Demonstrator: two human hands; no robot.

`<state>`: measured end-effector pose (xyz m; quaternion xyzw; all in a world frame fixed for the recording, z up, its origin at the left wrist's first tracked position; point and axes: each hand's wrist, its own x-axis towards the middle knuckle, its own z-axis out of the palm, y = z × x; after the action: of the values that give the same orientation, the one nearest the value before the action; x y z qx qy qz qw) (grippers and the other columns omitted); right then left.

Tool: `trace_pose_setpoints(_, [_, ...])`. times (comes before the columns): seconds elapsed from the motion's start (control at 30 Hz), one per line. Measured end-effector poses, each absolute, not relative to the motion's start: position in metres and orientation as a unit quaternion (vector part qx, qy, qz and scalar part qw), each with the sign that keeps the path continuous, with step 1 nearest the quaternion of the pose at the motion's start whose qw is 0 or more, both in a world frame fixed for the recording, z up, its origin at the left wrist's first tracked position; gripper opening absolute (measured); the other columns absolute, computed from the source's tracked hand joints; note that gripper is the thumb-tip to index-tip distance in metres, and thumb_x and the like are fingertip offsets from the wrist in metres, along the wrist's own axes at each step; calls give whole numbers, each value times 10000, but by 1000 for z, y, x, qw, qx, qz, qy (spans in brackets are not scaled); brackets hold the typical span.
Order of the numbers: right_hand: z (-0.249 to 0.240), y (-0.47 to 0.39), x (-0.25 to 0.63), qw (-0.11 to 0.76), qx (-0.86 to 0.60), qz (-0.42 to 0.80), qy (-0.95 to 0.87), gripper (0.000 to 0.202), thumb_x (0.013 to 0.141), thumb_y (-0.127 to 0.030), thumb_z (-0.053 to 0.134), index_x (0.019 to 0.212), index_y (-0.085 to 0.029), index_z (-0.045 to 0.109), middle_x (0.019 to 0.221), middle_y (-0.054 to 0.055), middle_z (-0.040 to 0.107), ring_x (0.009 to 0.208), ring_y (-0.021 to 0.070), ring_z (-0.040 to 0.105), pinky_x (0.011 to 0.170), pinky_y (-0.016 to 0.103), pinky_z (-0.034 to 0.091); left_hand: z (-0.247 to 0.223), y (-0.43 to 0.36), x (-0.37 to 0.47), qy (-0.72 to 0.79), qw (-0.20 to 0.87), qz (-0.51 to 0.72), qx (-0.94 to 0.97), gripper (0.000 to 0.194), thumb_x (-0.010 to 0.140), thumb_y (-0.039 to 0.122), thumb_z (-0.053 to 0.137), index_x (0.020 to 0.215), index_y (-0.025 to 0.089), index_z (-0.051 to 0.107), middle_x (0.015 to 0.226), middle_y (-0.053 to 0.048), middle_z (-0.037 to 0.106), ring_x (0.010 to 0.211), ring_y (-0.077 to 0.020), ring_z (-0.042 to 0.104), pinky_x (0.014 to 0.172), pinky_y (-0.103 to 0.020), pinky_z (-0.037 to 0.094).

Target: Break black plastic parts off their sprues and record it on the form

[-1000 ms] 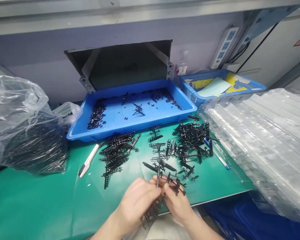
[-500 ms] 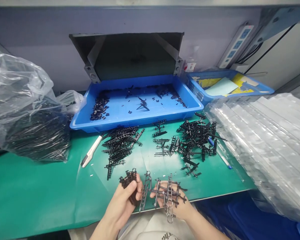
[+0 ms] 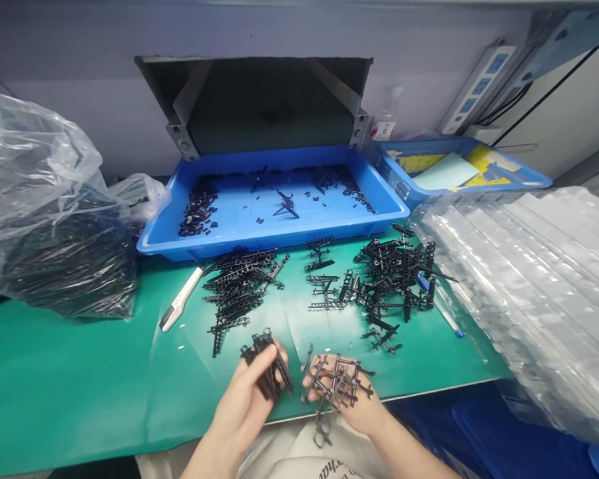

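Near the table's front edge my left hand (image 3: 247, 399) is closed round a bundle of black plastic strips (image 3: 267, 372), thumb on top. Beside it on the right, my right hand (image 3: 359, 406) bears a tangle of black plastic frames (image 3: 337, 382) across its palm and fingers; the frames hide much of the fingers. A ringed end hangs below them. Beyond my left hand lies a pile of black ladder-like strips (image 3: 239, 283). A larger pile of black branched parts (image 3: 394, 273) lies farther right, with a few loose parts (image 3: 324, 286) between the piles.
A blue tray (image 3: 274, 241) with small black bits stands behind the piles. A white cutter (image 3: 182, 299) and a blue pen (image 3: 444, 313) lie on the green table (image 3: 80, 386). Plastic bag (image 3: 64, 259) at left; clear trays (image 3: 544, 286) and blue basket (image 3: 409, 186) at right.
The ladder-like strip that stood between my hands is now against the bundle in my left hand. The frames on my right hand have shifted and look more bunched.
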<state>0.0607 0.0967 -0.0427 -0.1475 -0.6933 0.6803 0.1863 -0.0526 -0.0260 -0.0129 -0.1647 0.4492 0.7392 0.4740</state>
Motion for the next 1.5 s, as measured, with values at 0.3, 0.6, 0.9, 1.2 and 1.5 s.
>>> trace_pose_setpoints(0.3, [-35,91,49,243,-174,692,-657,247,766,-433,583,727,-189,601,702,48,574,623,168,556,581,265,497,-5,-25,-38,469,473,729,-158,339,540,309,781,761,133,593,626,3,542,584,-100,493,562,-196,421])
trace_pose_setpoints(0.6, [-30,92,50,222,-114,697,-672,182,797,-358,550,724,-197,596,678,43,546,632,173,517,565,280,450,-3,-22,-35,428,525,726,-120,312,523,263,793,738,119,619,644,-21,559,578,-113,498,581,-233,418])
trace_pose_setpoints(0.9, [-43,89,50,208,-206,768,-570,213,778,-396,575,737,-191,531,631,6,596,525,136,543,564,264,482,6,-14,-63,652,360,665,54,250,659,366,661,749,154,562,739,-24,548,727,-157,494,678,-233,402])
trace_pose_setpoints(1.2, [-38,90,52,204,-176,774,-573,188,797,-358,544,739,-194,470,626,-2,564,548,126,555,523,233,488,10,13,-158,919,-118,88,367,513,803,422,462,1155,53,414,988,-210,504,927,-361,458,743,-423,362])
trace_pose_setpoints(1.5, [-33,92,53,176,-183,769,-587,191,790,-351,520,715,-194,441,596,-10,543,504,112,510,517,230,455,-3,19,-163,871,-229,56,432,718,740,535,505,1203,11,342,1106,-255,458,1047,-358,404,873,-497,275])
